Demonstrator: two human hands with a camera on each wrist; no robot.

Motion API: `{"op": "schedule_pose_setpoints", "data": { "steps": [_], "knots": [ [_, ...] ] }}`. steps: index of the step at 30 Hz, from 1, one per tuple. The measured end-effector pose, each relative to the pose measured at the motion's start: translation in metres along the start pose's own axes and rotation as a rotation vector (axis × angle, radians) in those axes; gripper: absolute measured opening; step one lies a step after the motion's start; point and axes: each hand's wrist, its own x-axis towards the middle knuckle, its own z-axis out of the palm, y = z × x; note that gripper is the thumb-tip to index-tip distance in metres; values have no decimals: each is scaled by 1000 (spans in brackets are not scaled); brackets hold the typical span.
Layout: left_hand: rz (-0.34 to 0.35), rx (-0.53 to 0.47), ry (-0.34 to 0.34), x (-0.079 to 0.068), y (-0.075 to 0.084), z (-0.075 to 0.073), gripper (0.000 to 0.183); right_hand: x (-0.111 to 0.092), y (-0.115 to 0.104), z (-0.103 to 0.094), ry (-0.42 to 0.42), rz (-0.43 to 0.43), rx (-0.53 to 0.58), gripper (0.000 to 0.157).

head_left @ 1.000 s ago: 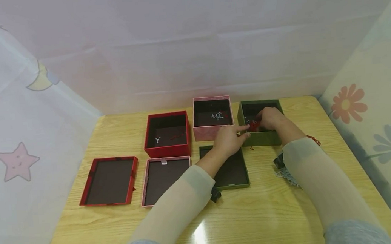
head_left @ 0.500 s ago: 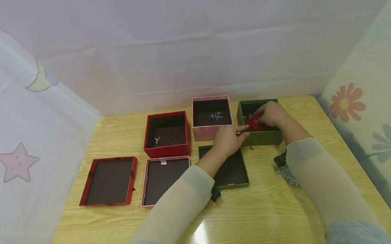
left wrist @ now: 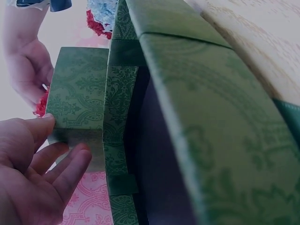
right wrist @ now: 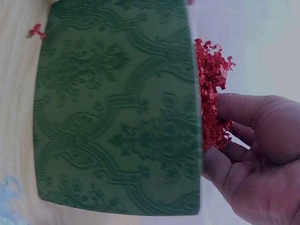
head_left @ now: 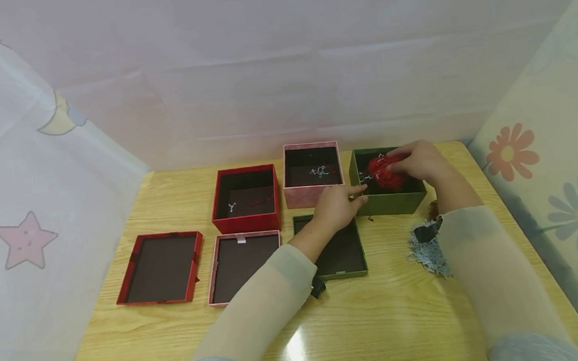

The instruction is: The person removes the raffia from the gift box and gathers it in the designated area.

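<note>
The right hand grips a clump of red crinkled paper shreds at the top of the green box. In the right wrist view, these shreds stick out past the rim between thumb and fingers, partly hidden by the patterned box wall. The left hand holds the same box at its near left corner, the index finger at the rim and the thumb below it. Pale blue shreds show inside, left of the red clump. In the left wrist view, the left fingertips lie against the box side.
A pink box and a red box with a few shreds stand to the left. In front lie a red lid, a pink lid and a green lid. Blue shreds are heaped near the right forearm.
The right hand has risen from deep in the green box and moved right, bringing the red shreds up with it. The box's right side has shifted slightly right. The left hand stays put.
</note>
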Motion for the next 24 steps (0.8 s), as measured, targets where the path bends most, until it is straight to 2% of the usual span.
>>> {"op": "schedule_pose_setpoints", "data": {
  "steps": [9, 14, 21, 24],
  "knots": [
    [0, -11, 4, 0, -1, -1, 37, -21, -8, -15, 43, -46, 7, 54],
    [10, -3, 11, 1, -1, -1, 36, -33, -10, -18, 70, -69, 28, 50],
    [19, -10, 15, 4, -2, 0, 36, -56, -9, -25, 123, -89, -21, 49],
    [19, -15, 10, 4, -1, 0, 36, -67, -8, -26, 128, -114, 14, 46]
  ]
}}
